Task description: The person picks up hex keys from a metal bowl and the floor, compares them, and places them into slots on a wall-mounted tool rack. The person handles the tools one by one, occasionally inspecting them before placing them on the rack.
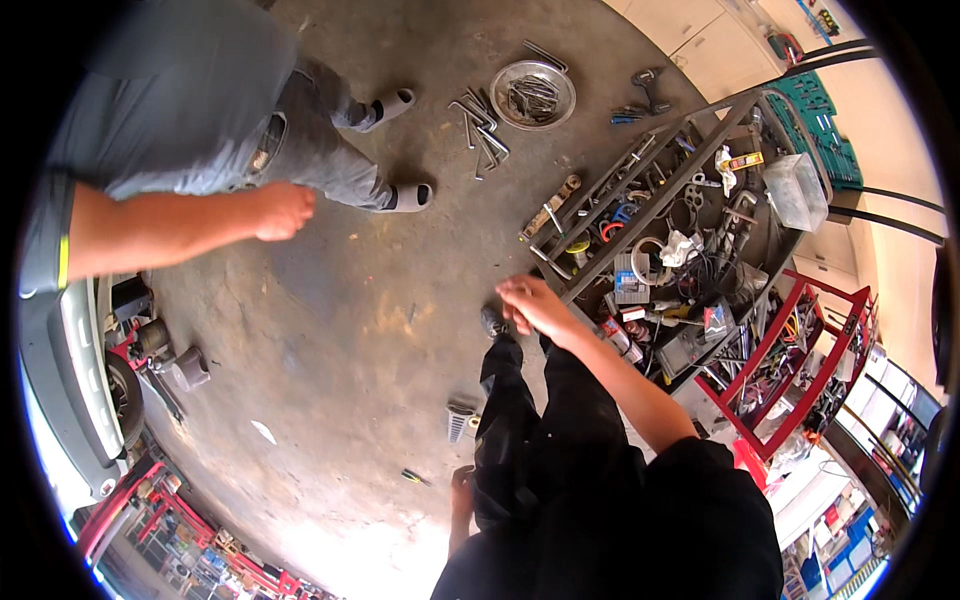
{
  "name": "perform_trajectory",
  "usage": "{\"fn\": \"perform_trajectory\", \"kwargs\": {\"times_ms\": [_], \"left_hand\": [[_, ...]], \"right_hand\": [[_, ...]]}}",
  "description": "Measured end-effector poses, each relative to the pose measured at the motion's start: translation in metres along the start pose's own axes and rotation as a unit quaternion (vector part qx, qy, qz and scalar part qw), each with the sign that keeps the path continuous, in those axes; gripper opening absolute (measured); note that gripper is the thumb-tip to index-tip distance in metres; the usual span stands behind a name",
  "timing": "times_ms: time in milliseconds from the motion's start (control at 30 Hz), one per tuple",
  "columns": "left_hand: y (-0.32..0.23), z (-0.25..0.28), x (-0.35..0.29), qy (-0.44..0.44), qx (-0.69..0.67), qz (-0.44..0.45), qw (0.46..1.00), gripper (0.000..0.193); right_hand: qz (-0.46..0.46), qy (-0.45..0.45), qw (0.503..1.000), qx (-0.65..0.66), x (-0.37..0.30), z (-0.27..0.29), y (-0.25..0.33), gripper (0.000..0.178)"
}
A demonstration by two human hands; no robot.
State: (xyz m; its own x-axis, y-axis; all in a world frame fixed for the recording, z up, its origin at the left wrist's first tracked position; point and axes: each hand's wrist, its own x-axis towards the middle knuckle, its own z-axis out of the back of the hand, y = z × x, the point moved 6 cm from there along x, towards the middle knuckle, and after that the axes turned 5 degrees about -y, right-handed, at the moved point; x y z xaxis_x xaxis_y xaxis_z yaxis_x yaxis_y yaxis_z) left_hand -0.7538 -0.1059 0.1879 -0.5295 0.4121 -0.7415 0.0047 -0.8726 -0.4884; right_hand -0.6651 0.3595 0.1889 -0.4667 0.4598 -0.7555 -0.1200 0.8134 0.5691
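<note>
My right hand [533,304] is held out in front of my legs, beside the near corner of a metal-framed tool cart [640,232]. Its fingers are loosely bent and slightly apart, and nothing shows in them. My left hand [462,492] hangs low beside my left trouser leg, its fingers mostly hidden. The cart holds a jumble of tools, a coiled pale hose [650,262], rags and a clear plastic bin [796,194]. A bar-shaped metal tool [550,208] lies along the cart's far left side.
Another person in grey trousers [335,150] stands at the far left. On the floor are a metal bowl of parts [533,96], several hex keys [482,128], a power drill [650,90] and small pliers [414,477]. A red tool rack [800,365] stands right, a vehicle [85,375] left.
</note>
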Motion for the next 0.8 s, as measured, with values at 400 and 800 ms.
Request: {"fn": "perform_trajectory", "kwargs": {"times_ms": [400, 800], "left_hand": [[0.030, 0.041, 0.052, 0.089, 0.171, -0.063, 0.979, 0.028], [0.020, 0.063, 0.163, 0.181, 0.254, -0.082, 0.947, 0.041]], "right_hand": [[0.076, 0.014, 0.833, -0.549, -0.226, 0.050, -0.073, 0.034], [-0.041, -0.381, 0.685, 0.619, -0.354, 0.156, -0.468, 0.048]]}}
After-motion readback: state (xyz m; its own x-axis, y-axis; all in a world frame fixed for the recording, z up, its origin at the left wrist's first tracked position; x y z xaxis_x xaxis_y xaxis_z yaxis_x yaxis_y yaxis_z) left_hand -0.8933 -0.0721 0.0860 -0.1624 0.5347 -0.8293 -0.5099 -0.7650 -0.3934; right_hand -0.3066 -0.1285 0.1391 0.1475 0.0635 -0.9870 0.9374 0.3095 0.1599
